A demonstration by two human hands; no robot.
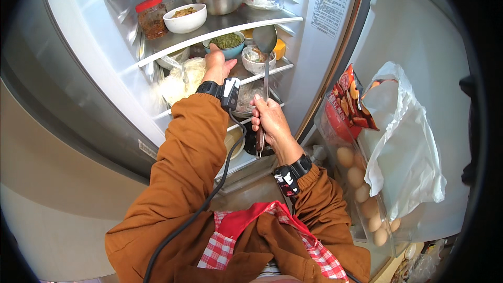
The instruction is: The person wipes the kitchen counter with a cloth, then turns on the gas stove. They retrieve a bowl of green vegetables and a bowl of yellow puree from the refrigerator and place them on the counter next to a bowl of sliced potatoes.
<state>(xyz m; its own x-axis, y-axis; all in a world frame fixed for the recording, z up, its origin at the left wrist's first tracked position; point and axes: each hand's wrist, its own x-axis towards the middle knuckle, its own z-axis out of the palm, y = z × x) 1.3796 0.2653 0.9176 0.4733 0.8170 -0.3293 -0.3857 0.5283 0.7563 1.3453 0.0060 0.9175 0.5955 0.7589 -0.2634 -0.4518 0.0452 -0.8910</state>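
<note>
My right hand [271, 120] is closed around the brown handle of a metal ladle [266, 74], held upright with its bowl at the top. The ladle's head stands in front of the middle shelf. My left hand [220, 63] reaches onto that shelf, at the near side of a light-blue bowl [230, 52] of chopped green food. One finger overlaps the rim and the thumb points right; whether it grips the bowl is unclear. Beside my left wrist lies a clear plastic bag of pale food [184, 82]. Right of the blue bowl sits a plastic-wrapped white bowl [257, 67].
The upper shelf [235, 27] holds a red-lidded jar [152, 19], a white bowl [185, 21] and a steel bowl [220, 6] with a spoon. On the right, the open fridge door holds eggs [355, 177], a snack packet [349, 102] and a white plastic bag [408, 157]. A black cable [224, 177] crosses my front.
</note>
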